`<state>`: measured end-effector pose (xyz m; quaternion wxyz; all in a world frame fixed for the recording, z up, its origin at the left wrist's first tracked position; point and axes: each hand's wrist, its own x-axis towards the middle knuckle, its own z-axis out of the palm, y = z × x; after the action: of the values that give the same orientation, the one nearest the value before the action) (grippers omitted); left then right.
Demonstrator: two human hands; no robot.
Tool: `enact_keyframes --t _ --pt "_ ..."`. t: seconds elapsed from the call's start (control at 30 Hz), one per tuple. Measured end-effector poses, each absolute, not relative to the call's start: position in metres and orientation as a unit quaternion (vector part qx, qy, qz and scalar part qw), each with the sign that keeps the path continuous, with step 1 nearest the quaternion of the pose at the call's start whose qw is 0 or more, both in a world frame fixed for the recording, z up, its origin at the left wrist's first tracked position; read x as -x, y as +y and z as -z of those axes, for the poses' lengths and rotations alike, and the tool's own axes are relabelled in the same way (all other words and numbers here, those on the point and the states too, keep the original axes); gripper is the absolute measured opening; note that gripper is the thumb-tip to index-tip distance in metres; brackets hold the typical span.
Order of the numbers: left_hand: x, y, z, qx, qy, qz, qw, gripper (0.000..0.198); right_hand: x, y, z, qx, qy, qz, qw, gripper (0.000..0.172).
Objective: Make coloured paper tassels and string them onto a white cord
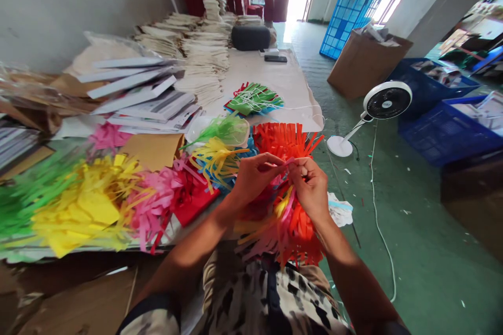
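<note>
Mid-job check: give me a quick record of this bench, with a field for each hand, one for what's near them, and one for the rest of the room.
left hand: pinching a pink paper strip
right hand: pinching the same strip
things: bundle of orange, pink and yellow fringed paper under the hands; yellow fringed paper along the table
rest: pedestal fan; blue plastic crate; cardboard box; green floor

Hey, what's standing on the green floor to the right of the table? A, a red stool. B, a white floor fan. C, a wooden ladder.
B. A white floor fan stands on its round base on the green floor, to the right of the table.
</note>
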<state>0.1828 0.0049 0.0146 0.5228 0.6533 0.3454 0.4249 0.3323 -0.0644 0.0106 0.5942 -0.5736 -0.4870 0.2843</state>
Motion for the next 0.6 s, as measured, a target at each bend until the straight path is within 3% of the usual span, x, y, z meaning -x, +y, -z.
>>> enact_keyframes --t 0.37,0.47,0.6 --pt "-0.179 0.000 -0.021 -0.769 0.267 -0.488 0.315 0.010 -0.331 -0.064 -0.010 0.598 -0.486 -0.257 0.583 0.025" --pt "-0.179 -0.001 -0.023 -0.756 0.273 -0.490 0.337 0.008 -0.330 -0.064 -0.010 0.594 -0.485 -0.262 0.585 0.019" --pt "-0.179 0.002 -0.025 -0.725 0.301 -0.417 0.459 0.012 -0.331 -0.063 -0.008 0.596 -0.481 -0.256 0.590 0.021"
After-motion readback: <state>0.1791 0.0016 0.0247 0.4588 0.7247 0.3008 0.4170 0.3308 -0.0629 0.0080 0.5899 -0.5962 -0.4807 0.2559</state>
